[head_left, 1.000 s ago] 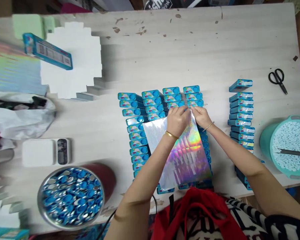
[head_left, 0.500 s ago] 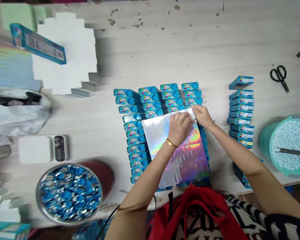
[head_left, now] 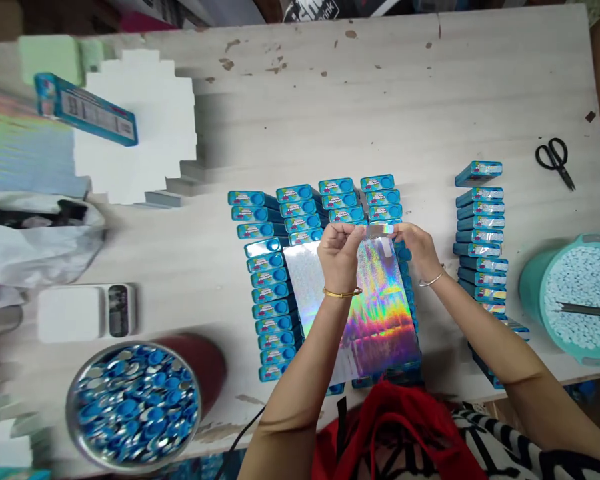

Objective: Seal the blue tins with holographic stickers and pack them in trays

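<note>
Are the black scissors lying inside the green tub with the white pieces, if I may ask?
No, the black scissors lie on the bare tabletop, apart from the green tub.

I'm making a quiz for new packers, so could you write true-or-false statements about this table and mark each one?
1. The left hand and right hand hold a small shiny strip between them. True.
2. The scissors lie left of both hands. False: the scissors lie to the right.
3. The holographic sheet lies over blue boxes. True.
4. The tweezers lie on bare tabletop. False: the tweezers rest in the turquoise tub.
</note>
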A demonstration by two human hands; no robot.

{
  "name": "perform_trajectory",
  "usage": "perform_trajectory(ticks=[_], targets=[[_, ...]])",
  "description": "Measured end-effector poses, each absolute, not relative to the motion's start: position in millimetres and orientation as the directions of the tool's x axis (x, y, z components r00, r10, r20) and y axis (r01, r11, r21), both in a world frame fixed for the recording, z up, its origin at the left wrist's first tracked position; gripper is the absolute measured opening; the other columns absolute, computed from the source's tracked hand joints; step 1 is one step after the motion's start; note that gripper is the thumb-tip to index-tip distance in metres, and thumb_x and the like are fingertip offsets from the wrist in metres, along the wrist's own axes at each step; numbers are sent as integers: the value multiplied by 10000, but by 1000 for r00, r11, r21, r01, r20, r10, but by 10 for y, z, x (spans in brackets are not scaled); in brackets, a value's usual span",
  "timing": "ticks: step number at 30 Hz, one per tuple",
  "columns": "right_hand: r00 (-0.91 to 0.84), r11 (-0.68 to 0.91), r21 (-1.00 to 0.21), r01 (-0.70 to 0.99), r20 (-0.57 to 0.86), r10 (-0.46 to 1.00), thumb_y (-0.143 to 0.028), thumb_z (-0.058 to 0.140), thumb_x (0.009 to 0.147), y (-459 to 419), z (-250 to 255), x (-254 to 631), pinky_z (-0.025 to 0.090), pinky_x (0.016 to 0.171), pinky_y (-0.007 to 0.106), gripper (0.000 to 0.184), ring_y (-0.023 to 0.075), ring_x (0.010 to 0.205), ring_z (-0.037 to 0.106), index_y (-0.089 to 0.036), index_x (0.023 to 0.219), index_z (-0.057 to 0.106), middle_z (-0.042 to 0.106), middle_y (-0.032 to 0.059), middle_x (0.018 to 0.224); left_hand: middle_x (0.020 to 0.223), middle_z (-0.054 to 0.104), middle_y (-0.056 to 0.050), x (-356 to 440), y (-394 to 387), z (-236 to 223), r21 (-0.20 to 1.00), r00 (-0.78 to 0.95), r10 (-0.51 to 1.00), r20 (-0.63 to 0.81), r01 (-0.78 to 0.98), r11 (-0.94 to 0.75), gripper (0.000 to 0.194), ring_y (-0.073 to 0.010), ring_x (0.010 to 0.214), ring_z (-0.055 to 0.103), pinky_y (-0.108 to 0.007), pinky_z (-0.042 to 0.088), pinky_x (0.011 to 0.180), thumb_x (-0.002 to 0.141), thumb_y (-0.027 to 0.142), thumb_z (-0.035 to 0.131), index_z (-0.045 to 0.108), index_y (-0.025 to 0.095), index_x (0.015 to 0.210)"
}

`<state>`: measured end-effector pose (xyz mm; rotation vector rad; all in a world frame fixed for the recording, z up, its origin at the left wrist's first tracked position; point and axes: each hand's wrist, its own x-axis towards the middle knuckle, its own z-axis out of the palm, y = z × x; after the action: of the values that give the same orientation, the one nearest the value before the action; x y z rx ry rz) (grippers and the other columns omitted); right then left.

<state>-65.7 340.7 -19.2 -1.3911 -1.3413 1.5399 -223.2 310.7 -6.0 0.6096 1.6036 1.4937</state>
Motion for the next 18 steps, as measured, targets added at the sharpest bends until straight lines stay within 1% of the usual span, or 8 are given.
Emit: perform_trajectory(ticks=[2,3,5,8,11,14,18], targets=[[-204,-262,-958,117,-282,938,-769,595,817,3459,-186,-676,453,709,291,564,151,729,543,-210,749,629,605,-1,734,680,609,26,-2208,3182,-154,962,-515,817,-260,-214,171,293,-101,638,560,-246,468,664,704,362,829,590,195,732],[-183,-249,-962,108,-265,947,-734,625,817,3508,-192,-688,444,699,287,532,141,703,522,-211,724,597,585,-10,712,675,603,29,-2201,3225,-204,961,-510,819,-262,-213,174,289,-102,630,555,-246,465,656,708,353,827,586,196,727],[-138,-196,-973,124,-213,967,-677,621,848,3646,-221,-709,427,678,283,489,129,669,483,-214,707,557,548,-21,683,664,590,33,-2196,3345,-311,968,-527,814,-246,-169,183,261,-102,620,543,-244,454,643,719,315,812,580,196,713],[-88,-95,-976,198,-114,990,-583,595,890,3928,-310,-732,411,666,282,411,127,653,453,-215,717,546,520,-27,664,675,591,31,-2197,3606,-459,984,-576,804,-147,0,180,173,-110,651,545,-251,453,676,760,248,749,594,195,708],[-69,-26,-954,298,-48,996,-485,571,910,4231,-441,-751,397,660,281,336,132,643,453,-217,710,535,507,-30,641,726,604,19,-2207,3889,-568,967,-579,815,-7,204,153,137,-138,744,562,-286,465,775,786,210,705,598,201,702],[-71,-35,-907,419,-71,995,-402,574,907,4477,-573,-773,379,657,284,288,133,624,463,-219,693,512,512,-33,630,790,599,-3,-2220,4093,-640,912,-579,814,58,361,192,158,-176,846,557,-342,447,881,781,188,710,587,205,683],[-87,-59,-840,540,-125,988,-379,572,920,4652,-699,-792,354,658,287,292,141,609,459,-227,686,488,511,-37,606,889,605,-24,-2217,4210,-706,836,-590,806,57,470,284,138,-217,959,543,-426,389,1001,782,183,717,602,206,710]])
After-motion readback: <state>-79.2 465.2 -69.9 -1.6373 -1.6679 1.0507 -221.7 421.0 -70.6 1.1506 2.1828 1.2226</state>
